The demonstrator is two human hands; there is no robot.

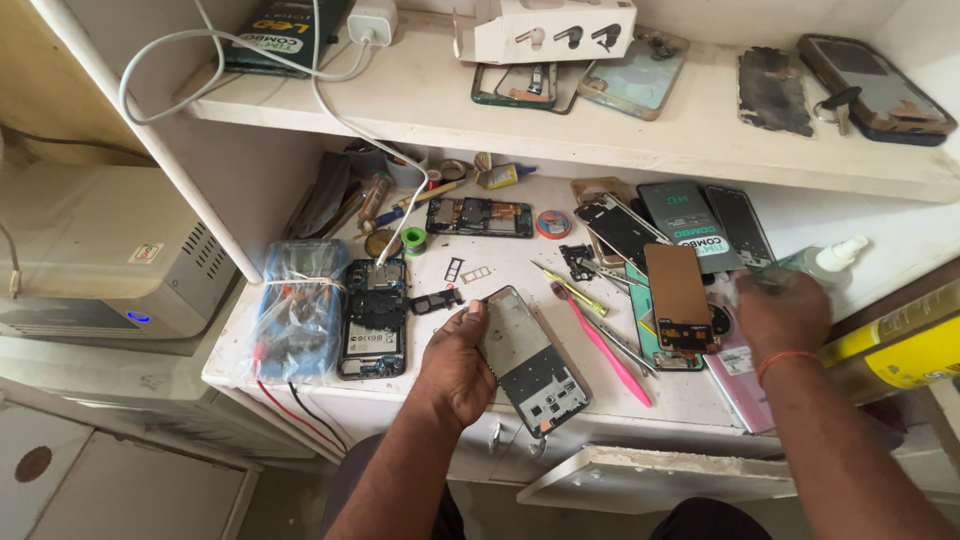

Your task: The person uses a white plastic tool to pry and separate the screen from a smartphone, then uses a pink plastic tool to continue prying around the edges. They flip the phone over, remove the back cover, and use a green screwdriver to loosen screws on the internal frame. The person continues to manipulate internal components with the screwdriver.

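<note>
**Two hands over a cluttered phone-repair bench**

A person looks down at a white, scuffed bench [480, 275] built into a pale alcove, with a white shelf [560, 120] running across just above it.

The left hand [458, 365] has its grip closed on a stripped phone frame [530, 362], thumb along its left edge; the grey frame lies tilted near the bench's front edge. The right hand [782, 312], an orange thread at its wrist, reaches to the right side of the bench beside a clear spray bottle [822, 262] — whether its grip is open or closed cannot be told, as motion blurs it.

Between the hands lie a pink toothbrush [610, 355] and a copper-backed phone screen [678, 296]. To the left sit an opened phone [374, 318] with its circuitry showing and a blue plastic-wrapped bundle [298, 310] — red and black wires trail from it over the edge.

A white cable [330, 110] drops from a charger [372, 22] on the shelf, which also holds a small white box [545, 30] and loose phone backs. A beige machine [100, 250] stands at far left.
</note>
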